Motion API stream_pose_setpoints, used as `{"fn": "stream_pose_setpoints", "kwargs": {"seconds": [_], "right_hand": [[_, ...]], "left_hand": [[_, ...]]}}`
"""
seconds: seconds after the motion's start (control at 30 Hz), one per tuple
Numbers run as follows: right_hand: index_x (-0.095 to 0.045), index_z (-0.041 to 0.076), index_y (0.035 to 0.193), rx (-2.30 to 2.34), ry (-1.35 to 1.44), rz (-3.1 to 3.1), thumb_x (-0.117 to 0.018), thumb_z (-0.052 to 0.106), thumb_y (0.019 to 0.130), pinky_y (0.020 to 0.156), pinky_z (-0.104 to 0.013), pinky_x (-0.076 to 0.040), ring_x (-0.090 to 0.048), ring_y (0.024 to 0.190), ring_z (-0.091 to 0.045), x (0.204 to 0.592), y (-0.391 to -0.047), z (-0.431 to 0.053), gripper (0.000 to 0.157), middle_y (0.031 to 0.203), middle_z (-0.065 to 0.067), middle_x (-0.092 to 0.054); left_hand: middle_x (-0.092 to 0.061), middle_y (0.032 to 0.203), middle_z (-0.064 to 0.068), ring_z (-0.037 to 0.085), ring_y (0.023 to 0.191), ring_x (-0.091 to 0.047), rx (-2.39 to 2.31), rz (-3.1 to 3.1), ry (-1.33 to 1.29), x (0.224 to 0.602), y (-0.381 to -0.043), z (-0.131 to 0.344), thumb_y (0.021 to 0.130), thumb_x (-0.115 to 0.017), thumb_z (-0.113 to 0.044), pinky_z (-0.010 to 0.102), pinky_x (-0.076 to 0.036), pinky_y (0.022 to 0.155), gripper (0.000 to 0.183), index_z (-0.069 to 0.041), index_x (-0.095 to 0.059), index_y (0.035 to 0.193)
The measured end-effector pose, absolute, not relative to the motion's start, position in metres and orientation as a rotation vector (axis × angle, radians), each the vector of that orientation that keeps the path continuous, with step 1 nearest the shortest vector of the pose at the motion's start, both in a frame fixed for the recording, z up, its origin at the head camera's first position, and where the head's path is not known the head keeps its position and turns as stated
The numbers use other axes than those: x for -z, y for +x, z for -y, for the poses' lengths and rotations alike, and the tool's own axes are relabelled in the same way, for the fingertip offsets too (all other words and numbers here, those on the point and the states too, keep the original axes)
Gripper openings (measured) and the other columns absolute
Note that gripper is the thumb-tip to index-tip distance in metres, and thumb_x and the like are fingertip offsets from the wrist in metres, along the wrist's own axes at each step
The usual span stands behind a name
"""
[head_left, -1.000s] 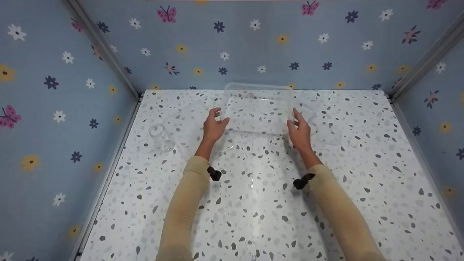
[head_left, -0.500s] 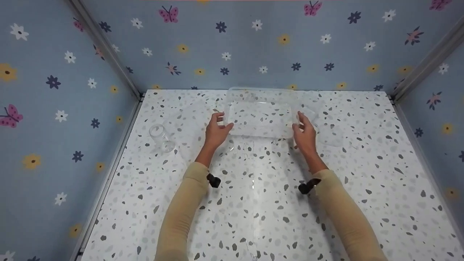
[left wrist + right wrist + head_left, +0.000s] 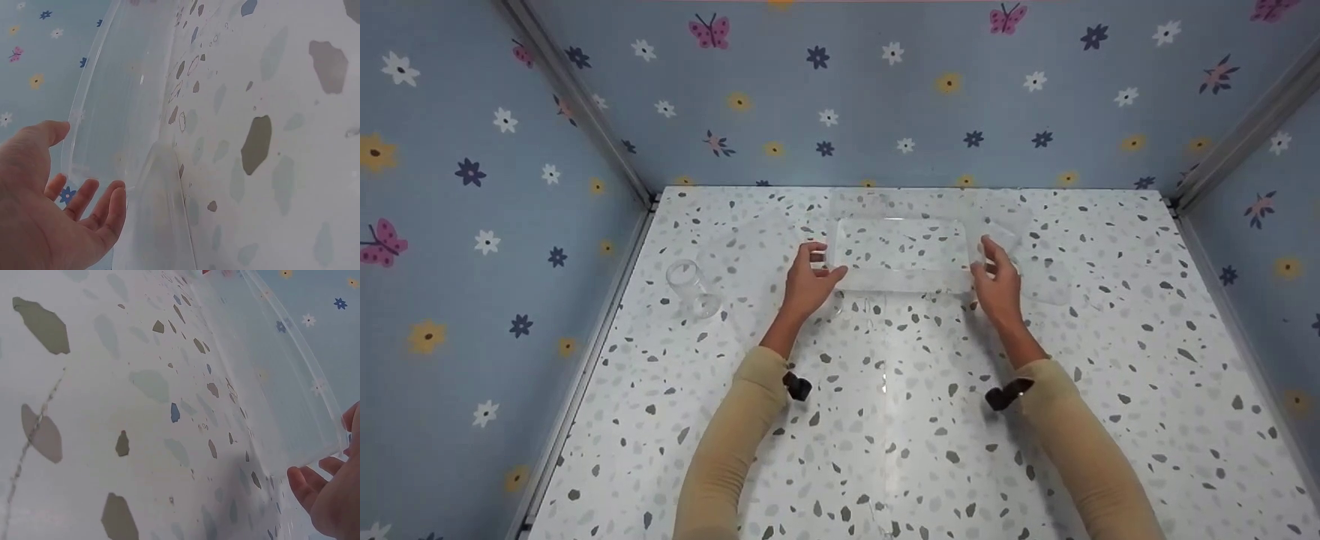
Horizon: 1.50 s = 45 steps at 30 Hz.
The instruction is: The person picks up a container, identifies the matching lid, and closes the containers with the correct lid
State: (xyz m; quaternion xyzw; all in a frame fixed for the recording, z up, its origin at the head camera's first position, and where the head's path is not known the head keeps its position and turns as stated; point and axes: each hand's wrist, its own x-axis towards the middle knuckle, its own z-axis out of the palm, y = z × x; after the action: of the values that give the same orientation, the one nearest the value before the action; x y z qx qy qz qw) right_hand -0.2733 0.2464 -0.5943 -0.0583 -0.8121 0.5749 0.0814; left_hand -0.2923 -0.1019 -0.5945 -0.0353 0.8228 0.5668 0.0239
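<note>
A clear, shallow plastic box (image 3: 906, 282) lies between my two hands at the far middle of the table, its wide rim upward. My left hand (image 3: 808, 286) grips its left end, thumb near the front corner. On the opposite end, my right hand (image 3: 997, 291) holds the box with its fingers bent. Seen from the left wrist, the box wall (image 3: 121, 101) slopes beside curled fingers (image 3: 112, 211), with the rim between the digits. The right wrist view shows the box (image 3: 292, 410) meeting the right fingertips (image 3: 304, 484). Exact contact is hard to see through the clear plastic.
A clear glass jar (image 3: 690, 285) stands to the left. Faint transparent pieces (image 3: 1046, 283) lie to the right of the box. The speckled white table (image 3: 885, 450) ends at a flowered blue wall (image 3: 885, 90) just behind it.
Both hands and the box have come lower and slightly nearer to me, with a small shift rightward. The jar stays where it was.
</note>
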Motion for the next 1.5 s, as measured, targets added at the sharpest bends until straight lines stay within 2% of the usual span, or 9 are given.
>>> {"fn": "stream_pose_setpoints", "kwargs": {"seconds": [0.1,0.13,0.2,0.4,0.53,0.7,0.83,1.27,1.5], "right_hand": [[-0.044,0.007,0.173,-1.730,-0.186,2.425,-0.053,0.013,0.114,0.123,-0.056,-0.051,-0.057,0.151,-0.043,0.593,-0.272,-0.248,0.059,0.177,-0.020,-0.047],[-0.044,0.008,0.173,-1.733,-0.189,2.426,-0.053,0.013,0.114,0.124,-0.056,-0.050,-0.057,0.151,-0.043,0.593,-0.271,-0.248,0.059,0.177,-0.020,-0.047],[-0.044,0.009,0.173,-1.735,-0.193,2.430,-0.053,0.013,0.114,0.125,-0.056,-0.049,-0.056,0.151,-0.043,0.592,-0.269,-0.249,0.060,0.177,-0.020,-0.047],[-0.046,0.010,0.172,-1.735,-0.211,2.437,-0.054,0.015,0.113,0.123,-0.054,-0.050,-0.057,0.149,-0.042,0.591,-0.264,-0.251,0.059,0.175,-0.021,-0.049],[-0.047,0.009,0.171,-1.717,-0.197,2.446,-0.053,0.016,0.112,0.115,-0.047,-0.053,-0.058,0.147,-0.042,0.591,-0.261,-0.250,0.060,0.173,-0.022,-0.050],[-0.047,0.010,0.171,-1.700,-0.191,2.460,-0.052,0.017,0.112,0.101,-0.030,-0.053,-0.061,0.144,-0.039,0.592,-0.257,-0.251,0.060,0.173,-0.022,-0.051],[-0.048,0.009,0.171,-1.706,-0.191,2.455,-0.053,0.017,0.113,0.098,-0.026,-0.051,-0.061,0.143,-0.039,0.592,-0.257,-0.253,0.059,0.172,-0.022,-0.052],[-0.047,0.010,0.171,-1.714,-0.192,2.473,-0.052,0.017,0.114,0.107,-0.039,-0.053,-0.059,0.146,-0.038,0.593,-0.258,-0.254,0.058,0.173,-0.021,-0.051],[-0.045,0.009,0.172,-1.707,-0.178,2.488,-0.053,0.018,0.115,0.125,-0.059,-0.047,-0.055,0.152,-0.043,0.589,-0.257,-0.257,0.059,0.173,-0.024,-0.049]], "left_hand": [[-0.062,0.148,0.019,0.037,0.129,-0.072,-1.749,-2.537,-0.095,0.595,-0.290,0.102,0.105,-0.080,-0.030,0.050,-0.062,0.111,0.060,-0.013,-0.051,0.154],[-0.060,0.150,0.022,0.040,0.131,-0.071,-1.728,-2.542,-0.108,0.583,-0.282,0.100,0.106,-0.078,-0.026,0.054,-0.061,0.112,0.058,-0.011,-0.050,0.155],[-0.060,0.151,0.022,0.040,0.131,-0.071,-1.722,-2.541,-0.104,0.584,-0.281,0.100,0.106,-0.078,-0.026,0.054,-0.061,0.111,0.059,-0.011,-0.049,0.156],[-0.062,0.151,0.018,0.035,0.130,-0.072,-1.658,-2.568,-0.114,0.585,-0.277,0.099,0.105,-0.081,-0.028,0.050,-0.062,0.110,0.062,-0.013,-0.048,0.155],[-0.062,0.149,0.019,0.036,0.128,-0.072,-1.671,-2.564,-0.100,0.585,-0.273,0.101,0.104,-0.082,-0.029,0.051,-0.062,0.109,0.062,-0.013,-0.049,0.154],[-0.062,0.149,0.022,0.038,0.129,-0.073,-1.689,-2.555,-0.062,0.586,-0.269,0.103,0.104,-0.083,-0.028,0.053,-0.062,0.109,0.063,-0.011,-0.050,0.155],[-0.062,0.150,0.021,0.037,0.129,-0.072,-1.678,-2.552,-0.058,0.587,-0.268,0.103,0.103,-0.083,-0.030,0.052,-0.062,0.109,0.062,-0.013,-0.049,0.154],[-0.063,0.148,0.022,0.038,0.128,-0.073,-1.690,-2.543,-0.031,0.587,-0.266,0.105,0.104,-0.083,-0.029,0.052,-0.063,0.109,0.061,-0.013,-0.050,0.152],[-0.060,0.148,0.021,0.038,0.132,-0.065,-1.645,-2.609,0.042,0.584,-0.266,0.105,0.103,-0.083,-0.026,0.053,-0.056,0.114,0.063,-0.009,-0.050,0.154]]}}
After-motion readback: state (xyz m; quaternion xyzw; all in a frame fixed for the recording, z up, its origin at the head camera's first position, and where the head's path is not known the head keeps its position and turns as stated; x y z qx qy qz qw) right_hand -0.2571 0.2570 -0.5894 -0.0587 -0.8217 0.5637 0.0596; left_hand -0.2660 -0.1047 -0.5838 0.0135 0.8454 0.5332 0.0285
